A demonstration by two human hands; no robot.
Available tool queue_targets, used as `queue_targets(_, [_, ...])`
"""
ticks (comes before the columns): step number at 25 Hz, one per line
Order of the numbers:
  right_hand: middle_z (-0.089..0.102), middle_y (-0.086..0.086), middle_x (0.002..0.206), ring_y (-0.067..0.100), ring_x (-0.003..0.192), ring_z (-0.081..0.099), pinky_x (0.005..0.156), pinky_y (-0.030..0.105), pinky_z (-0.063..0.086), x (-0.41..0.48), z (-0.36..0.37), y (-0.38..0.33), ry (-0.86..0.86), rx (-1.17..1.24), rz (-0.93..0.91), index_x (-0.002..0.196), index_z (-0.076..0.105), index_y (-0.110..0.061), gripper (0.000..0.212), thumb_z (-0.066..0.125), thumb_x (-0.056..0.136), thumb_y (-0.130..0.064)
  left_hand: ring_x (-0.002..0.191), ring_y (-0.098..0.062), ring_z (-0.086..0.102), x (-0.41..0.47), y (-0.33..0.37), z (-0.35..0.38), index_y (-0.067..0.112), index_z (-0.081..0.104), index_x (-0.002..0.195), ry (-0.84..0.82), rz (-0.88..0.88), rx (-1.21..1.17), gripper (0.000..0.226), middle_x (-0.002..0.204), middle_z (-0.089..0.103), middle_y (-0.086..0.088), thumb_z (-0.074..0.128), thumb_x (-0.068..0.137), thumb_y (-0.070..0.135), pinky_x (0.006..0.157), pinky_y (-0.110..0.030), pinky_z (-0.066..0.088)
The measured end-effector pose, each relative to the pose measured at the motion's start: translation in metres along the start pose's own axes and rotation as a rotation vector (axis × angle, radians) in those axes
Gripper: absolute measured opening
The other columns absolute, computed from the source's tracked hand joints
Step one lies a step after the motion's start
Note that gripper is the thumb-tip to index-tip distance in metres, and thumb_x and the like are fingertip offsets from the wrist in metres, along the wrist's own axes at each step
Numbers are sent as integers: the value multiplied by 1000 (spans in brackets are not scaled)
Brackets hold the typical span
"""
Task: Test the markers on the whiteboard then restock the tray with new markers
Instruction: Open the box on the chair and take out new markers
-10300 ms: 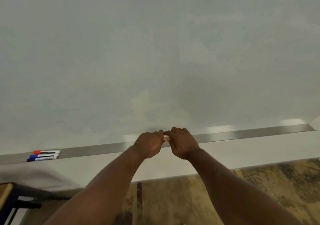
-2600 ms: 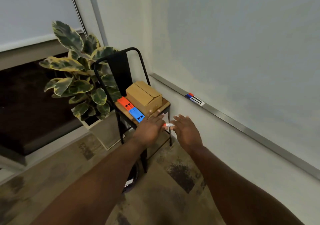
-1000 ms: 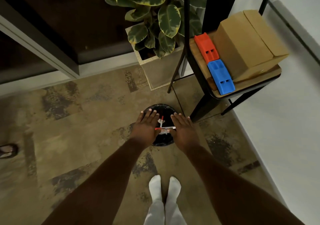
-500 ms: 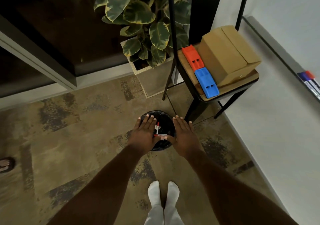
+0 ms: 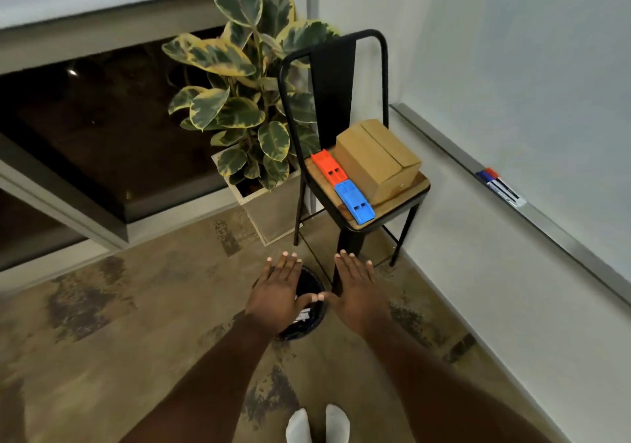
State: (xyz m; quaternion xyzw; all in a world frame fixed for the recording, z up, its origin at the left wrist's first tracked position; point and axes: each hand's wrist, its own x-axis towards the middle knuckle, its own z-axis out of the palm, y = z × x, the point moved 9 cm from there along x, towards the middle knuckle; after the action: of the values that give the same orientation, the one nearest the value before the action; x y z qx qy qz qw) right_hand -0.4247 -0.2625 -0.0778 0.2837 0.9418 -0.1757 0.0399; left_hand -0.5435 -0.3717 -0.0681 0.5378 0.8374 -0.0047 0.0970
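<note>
My left hand (image 5: 278, 290) and my right hand (image 5: 355, 289) hover flat, fingers spread, over a black bin (image 5: 309, 309) on the floor; their thumbs almost touch and neither holds anything. White marker pieces (image 5: 304, 316) lie inside the bin. A red and a blue marker (image 5: 496, 183) rest on the whiteboard's metal tray (image 5: 563, 237) at the right. On the chair seat lie a red marker box (image 5: 328, 166), a blue marker box (image 5: 355, 201) and a cardboard box (image 5: 377, 159).
A black metal chair (image 5: 341, 101) stands by the wall, just beyond the bin. A potted plant (image 5: 246, 107) in a square planter sits to its left, under a dark window. The whiteboard (image 5: 546, 66) fills the right side. My socked feet (image 5: 317, 424) are at the bottom.
The red marker held between both hands over the bin is gone from my fingers; both hands are now spread. The view has tilted up, showing the chair back and tray.
</note>
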Motion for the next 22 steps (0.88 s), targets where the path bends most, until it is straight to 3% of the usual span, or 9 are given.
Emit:
queue_targets(3, [2, -2, 168, 16, 155, -4, 123, 40, -10, -13, -28, -2, 55, -7, 29, 161, 7, -18, 93, 21, 91, -77, 153, -22, 8, -2, 12, -28, 11, 22, 156, 26, 30, 22, 97, 163, 19, -9, -1, 88, 76, 123, -43, -4])
queue_targets(8, [11, 1, 168, 17, 155, 2, 124, 43, -6, -28, -70, 1, 175, -1, 41, 161, 14, -16, 90, 28, 94, -75, 153, -20, 4, 1, 31, -69, 13, 20, 157, 71, 84, 15, 108, 164, 16, -6, -13, 79, 81, 123, -43, -3])
queue_targets(11, [15, 4, 167, 19, 155, 6, 124, 44, -2, -32, -95, 6, 215, -35, 78, 160, 15, -15, 92, 25, 93, -76, 152, -20, 10, 9, 41, -89, 11, 28, 155, 90, 113, 8, 98, 162, 24, -7, 4, 88, 79, 121, -43, -1])
queue_targets(14, [17, 4, 167, 19, 155, 8, 120, 38, -9, -31, -119, 12, 243, -33, 95, 160, 16, -14, 94, 21, 91, -78, 151, -21, 18, 19, 53, -108, 10, 35, 152, 118, 136, 24, 89, 158, 34, -8, 22, 91, 74, 120, -40, -6])
queue_targets(19, [16, 1, 167, 17, 155, 7, 123, 40, -5, -21, -159, 28, 323, -14, 79, 160, 16, -16, 92, 30, 92, -77, 153, -18, 0, 42, 73, -144, 12, 17, 157, 221, 166, 37, 106, 165, 15, -4, -8, 80, 81, 119, -37, -15])
queue_targets(22, [18, 2, 167, 18, 155, 8, 122, 37, -7, -2, -174, 45, 355, 4, 52, 160, 18, -15, 103, 14, 85, -85, 153, -18, -3, 66, 79, -155, 13, 14, 157, 221, 151, 30, 91, 165, 10, -4, 13, 90, 74, 121, -39, -12])
